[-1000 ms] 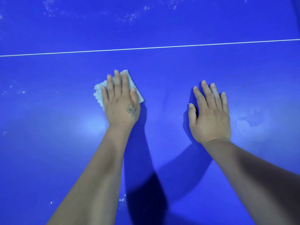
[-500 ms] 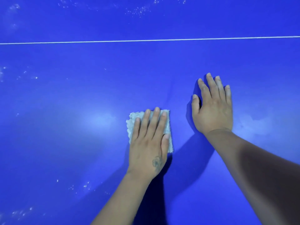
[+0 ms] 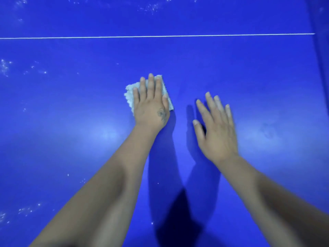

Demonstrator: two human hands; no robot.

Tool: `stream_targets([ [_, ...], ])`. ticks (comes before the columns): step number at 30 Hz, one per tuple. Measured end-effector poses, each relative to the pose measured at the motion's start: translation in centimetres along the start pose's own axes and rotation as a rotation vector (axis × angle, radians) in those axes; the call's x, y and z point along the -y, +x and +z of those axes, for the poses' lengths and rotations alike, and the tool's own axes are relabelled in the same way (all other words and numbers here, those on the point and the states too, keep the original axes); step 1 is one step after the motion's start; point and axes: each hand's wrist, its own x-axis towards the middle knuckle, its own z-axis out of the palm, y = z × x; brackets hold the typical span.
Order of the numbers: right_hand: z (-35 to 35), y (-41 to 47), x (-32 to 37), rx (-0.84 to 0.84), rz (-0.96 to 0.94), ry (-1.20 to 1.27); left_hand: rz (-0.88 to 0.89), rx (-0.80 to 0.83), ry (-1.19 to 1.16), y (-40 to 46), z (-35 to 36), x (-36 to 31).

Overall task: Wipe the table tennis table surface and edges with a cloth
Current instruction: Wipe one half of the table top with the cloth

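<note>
Lighting: bright, saturated blue cast overall. Glare: soft pale patches on the glossy blue table tennis table surface at centre left and centre right of the frame. Shadows: dark forearm shadows converging at lower centre. Blur: slight motion softness on the right hand; lower corners soft. Upper edge dimmer.

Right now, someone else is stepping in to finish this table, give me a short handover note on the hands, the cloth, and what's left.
Left hand: flat, fingers straight, pressing the white cloth onto the blue table, on the near side of the white line.
Right hand: open, fingers spread, empty; whether it touches the surface is unclear.
Done: the patch around the hands looks free of specks.
Left: white specks at far left, near left and beyond the line; a faint smudge to the right; the edges.
</note>
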Motion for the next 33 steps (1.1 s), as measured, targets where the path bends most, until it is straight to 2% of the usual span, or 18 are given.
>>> stream_targets([
  [4,1.3,-5.4,1.7,0.068,0.062,-0.093,0.147,-0.035,-0.002,-3.4,0.9,-2.9],
  [9,1.7,-5.4,1.7,0.068,0.088,-0.093,0.264,0.033,0.035,-11.9,0.8,-1.5],
  [14,1.7,-5.4,1.5,0.043,0.081,-0.075,0.198,0.06,0.041,-15.2,-0.8,4.2],
  [19,1.8,-5.4,1.6,0.036,0.084,-0.084,0.009,0.003,0.034,-11.1,-1.3,7.5],
  [23,1.7,-5.3,1.6,0.027,0.087,-0.081,-0.078,-0.041,-0.014,-6.7,-0.5,4.9],
  [28,1.9,-5.3,1.9,0.031,0.083,-0.073,0.078,-0.049,0.013,-6.8,0.5,0.3],
  [33,1.8,-5.4,1.9,0.027,0.107,-0.066,0.209,0.016,0.011,-12.9,0.9,-1.9],
])
